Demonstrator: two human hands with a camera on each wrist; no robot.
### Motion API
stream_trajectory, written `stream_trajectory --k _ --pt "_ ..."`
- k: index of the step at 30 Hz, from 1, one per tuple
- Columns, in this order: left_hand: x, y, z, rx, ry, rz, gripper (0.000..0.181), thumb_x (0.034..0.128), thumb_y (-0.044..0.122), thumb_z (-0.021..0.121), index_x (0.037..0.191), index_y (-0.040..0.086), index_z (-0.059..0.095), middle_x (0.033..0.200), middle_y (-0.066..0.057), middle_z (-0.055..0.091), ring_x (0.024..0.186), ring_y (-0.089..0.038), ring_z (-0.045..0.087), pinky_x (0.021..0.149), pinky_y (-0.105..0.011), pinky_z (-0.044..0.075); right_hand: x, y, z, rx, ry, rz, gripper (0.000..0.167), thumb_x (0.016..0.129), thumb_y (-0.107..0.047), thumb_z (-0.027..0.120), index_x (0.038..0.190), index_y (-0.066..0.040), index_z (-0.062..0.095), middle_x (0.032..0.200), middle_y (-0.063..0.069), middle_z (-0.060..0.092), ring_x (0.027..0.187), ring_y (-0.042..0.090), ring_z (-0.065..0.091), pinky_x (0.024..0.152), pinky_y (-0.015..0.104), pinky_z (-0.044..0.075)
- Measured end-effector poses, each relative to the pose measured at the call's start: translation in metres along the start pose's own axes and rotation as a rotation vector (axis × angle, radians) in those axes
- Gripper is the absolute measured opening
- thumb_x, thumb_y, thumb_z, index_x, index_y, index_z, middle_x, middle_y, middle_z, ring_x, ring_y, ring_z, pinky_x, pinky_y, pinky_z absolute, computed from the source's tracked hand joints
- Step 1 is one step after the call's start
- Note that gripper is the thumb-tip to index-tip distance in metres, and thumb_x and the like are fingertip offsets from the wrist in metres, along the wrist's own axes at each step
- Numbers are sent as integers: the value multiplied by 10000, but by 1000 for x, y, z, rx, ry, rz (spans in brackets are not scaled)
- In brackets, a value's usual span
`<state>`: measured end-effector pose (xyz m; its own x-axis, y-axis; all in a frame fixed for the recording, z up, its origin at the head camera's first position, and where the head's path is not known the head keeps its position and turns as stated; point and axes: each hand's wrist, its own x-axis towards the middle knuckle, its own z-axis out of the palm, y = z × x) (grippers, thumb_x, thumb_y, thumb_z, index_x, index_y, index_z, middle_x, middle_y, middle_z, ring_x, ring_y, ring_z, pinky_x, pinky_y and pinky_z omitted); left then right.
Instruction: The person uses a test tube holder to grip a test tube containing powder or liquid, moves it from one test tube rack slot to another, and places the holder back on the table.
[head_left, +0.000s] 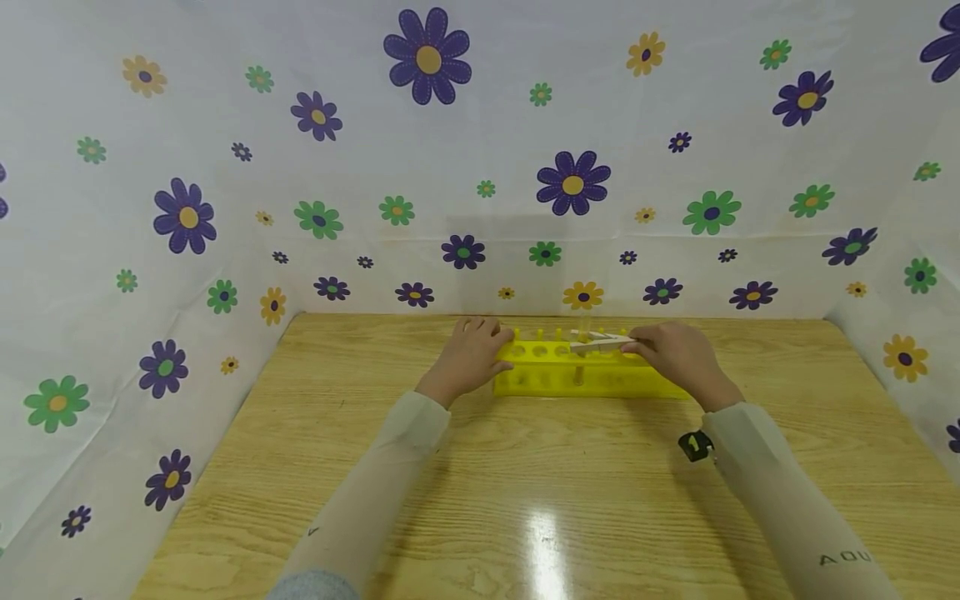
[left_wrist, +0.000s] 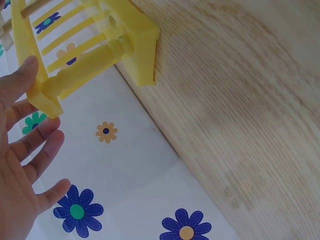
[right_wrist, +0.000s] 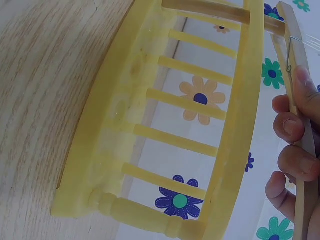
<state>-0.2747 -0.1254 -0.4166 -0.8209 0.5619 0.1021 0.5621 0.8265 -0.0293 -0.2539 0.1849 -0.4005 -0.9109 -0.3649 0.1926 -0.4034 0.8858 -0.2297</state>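
A yellow plastic test tube rack point(head_left: 540, 385) stands near the back edge of the table. My left hand point(head_left: 467, 357) holds its left end; in the left wrist view the thumb and forefinger pinch the end of the upper bar point(left_wrist: 47, 100), the other fingers spread. One test tube point(head_left: 579, 375) with brownish contents stands upright through a hole near the rack's middle. My right hand point(head_left: 678, 358) grips a wooden test tube holder point(right_wrist: 300, 65) with a wire spring. The holder's tips lie at the tube's upper part, just above the rack; how tightly they clasp it I cannot tell.
The wood-grain table point(head_left: 480, 500) runs back to a white flower-print sheet point(head_left: 480, 142) that also rises on both sides. A dark band with a small device point(head_left: 696, 446) sits at the right wrist. Several short pegs point(head_left: 540, 335) line the rack's back.
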Motion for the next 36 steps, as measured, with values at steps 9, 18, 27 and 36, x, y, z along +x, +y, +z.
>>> stream_trajectory --k 9,18,27,36 --pt "0 1 -1 -5 -12 -9 433 881 411 619 1235 178 532 1117 -55 546 1086 -256 502 1066 -482 331 3 -4 -5 9 30 -10 227 882 -280 639 870 -59 690 599 -1 533 533 126 418 539 245 347" --pt "-1 2 -3 -23 -4 -7 432 873 400 634 1226 170 538 1112 -66 550 1075 -264 508 1066 -490 333 6 -5 -14 2 61 -45 239 888 -284 627 891 -60 709 628 23 609 513 118 420 544 256 379" --pt "-1 1 -2 -24 -5 -7 435 875 400 630 1233 169 539 1106 -60 548 1076 -262 506 1068 -489 330 8 -7 -20 -6 18 -12 235 892 -288 620 890 -64 692 612 9 557 531 133 418 541 255 344" --pt "2 -1 4 5 5 2 433 872 423 621 1219 179 534 1099 -50 541 1059 -249 503 1061 -473 333 9 -6 -24 -21 37 -16 244 894 -278 621 947 -57 710 640 24 605 522 127 424 532 250 353"
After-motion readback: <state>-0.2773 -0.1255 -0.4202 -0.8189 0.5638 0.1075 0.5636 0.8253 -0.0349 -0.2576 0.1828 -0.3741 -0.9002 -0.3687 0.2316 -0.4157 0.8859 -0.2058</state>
